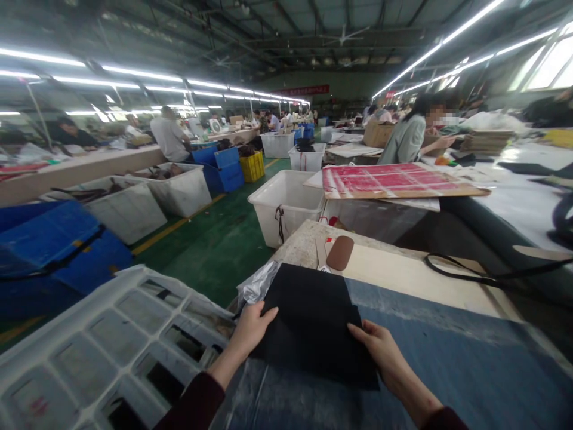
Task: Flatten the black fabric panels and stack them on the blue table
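A black flat sheet (316, 325) is held between my two hands over a blue-grey work surface (430, 346). My left hand (251, 325) grips its left edge, the thumb lying on top and the fingers underneath. On the opposite edge, my right hand (378, 343) pinches the sheet with the thumb on its upper side. Whether the sheet is one piece or several layers I cannot tell. Crumpled clear plastic (259, 283) pokes out beside my left hand. Beyond the sheet lies a brown rounded piece (340, 253).
A white compartmented plastic tray (128, 370) stands at the left. Ahead are a white bin (286, 203) and a red-topped board (394, 181). A black strap (465, 273) crosses the right side. A co-worker (409, 137) is at the right table; blue crates (62, 251) line the green aisle.
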### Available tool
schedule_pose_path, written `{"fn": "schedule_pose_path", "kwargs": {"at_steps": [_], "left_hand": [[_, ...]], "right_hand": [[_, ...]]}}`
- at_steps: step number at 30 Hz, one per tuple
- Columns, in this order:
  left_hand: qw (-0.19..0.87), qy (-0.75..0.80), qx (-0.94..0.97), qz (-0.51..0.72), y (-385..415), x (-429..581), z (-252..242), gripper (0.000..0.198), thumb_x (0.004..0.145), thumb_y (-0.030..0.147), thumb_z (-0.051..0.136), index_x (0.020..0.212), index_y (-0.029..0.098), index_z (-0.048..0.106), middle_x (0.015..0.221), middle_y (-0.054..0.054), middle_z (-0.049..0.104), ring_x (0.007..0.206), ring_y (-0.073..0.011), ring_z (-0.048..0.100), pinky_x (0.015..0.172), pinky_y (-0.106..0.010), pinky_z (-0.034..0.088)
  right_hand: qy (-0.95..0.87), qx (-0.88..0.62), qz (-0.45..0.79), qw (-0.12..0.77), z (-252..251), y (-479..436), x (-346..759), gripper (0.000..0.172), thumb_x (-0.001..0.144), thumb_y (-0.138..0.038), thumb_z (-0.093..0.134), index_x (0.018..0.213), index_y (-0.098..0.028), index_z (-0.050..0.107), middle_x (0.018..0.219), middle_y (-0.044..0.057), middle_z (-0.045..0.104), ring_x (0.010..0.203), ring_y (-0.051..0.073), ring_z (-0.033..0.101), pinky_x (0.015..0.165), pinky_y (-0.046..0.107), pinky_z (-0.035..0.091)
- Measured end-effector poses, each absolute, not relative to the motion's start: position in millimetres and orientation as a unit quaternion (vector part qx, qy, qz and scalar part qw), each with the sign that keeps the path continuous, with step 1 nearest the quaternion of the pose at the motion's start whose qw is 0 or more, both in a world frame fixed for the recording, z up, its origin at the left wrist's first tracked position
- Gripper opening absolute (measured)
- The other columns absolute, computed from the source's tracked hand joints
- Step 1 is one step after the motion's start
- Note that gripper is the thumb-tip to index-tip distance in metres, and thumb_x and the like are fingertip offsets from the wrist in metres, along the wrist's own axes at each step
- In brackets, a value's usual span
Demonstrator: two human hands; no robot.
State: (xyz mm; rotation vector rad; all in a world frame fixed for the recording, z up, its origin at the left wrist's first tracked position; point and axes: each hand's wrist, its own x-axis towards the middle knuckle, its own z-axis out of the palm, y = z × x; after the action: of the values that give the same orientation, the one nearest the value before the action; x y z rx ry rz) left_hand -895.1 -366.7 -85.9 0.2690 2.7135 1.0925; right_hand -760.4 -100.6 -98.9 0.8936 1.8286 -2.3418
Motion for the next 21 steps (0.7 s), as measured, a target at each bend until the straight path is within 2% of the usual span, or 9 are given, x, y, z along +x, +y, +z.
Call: {"fn": "schedule_pose_path", "kwargs": {"at_steps": [3, 5, 11, 21], "left_hand": [[0.096, 0.953, 0.111, 0.266, -359, -922, -99, 0.029, 0.086, 0.040, 0.052, 0.077, 0.014, 0.063, 0.074, -0.006, 0.067, 0.072, -0.0171, 0.061, 0.062, -0.024, 0.036], [0.091, 0.960, 0.100, 0.245, -355, -931, -108, 0.026, 0.086, 0.037, 0.053, 0.076, 0.014, 0.063, 0.074, -0.008, 0.066, 0.072, -0.0179, 0.061, 0.063, -0.025, 0.035], [0.084, 0.972, 0.076, 0.204, -353, -934, -117, 0.027, 0.086, 0.039, 0.053, 0.079, 0.016, 0.064, 0.079, -0.010, 0.068, 0.078, -0.0209, 0.064, 0.064, -0.027, 0.035], [0.082, 0.973, 0.057, 0.209, -362, -940, -122, 0.025, 0.083, 0.039, 0.056, 0.075, 0.017, 0.065, 0.074, -0.007, 0.068, 0.070, -0.0179, 0.063, 0.060, -0.026, 0.032]], "right_hand": [[0.717, 0.303, -0.628, 0.014, -113, -90, -784, 0.034, 0.066, -0.048, 0.070, 0.065, -0.015, 0.063, 0.056, 0.003, 0.063, 0.050, 0.016, 0.058, 0.046, 0.023, 0.041], [0.763, 0.297, -0.573, 0.016, -123, -84, -791, 0.032, 0.067, -0.047, 0.067, 0.063, -0.016, 0.063, 0.052, 0.001, 0.061, 0.048, 0.015, 0.056, 0.043, 0.023, 0.037], [0.829, 0.275, -0.486, 0.004, -142, -76, -790, 0.032, 0.071, -0.047, 0.058, 0.063, -0.017, 0.065, 0.051, 0.001, 0.060, 0.046, 0.014, 0.053, 0.042, 0.023, 0.032], [0.849, 0.286, -0.442, 0.038, -141, -81, -788, 0.034, 0.074, -0.048, 0.054, 0.059, -0.019, 0.062, 0.047, 0.000, 0.056, 0.043, 0.014, 0.052, 0.042, 0.023, 0.033]]}}
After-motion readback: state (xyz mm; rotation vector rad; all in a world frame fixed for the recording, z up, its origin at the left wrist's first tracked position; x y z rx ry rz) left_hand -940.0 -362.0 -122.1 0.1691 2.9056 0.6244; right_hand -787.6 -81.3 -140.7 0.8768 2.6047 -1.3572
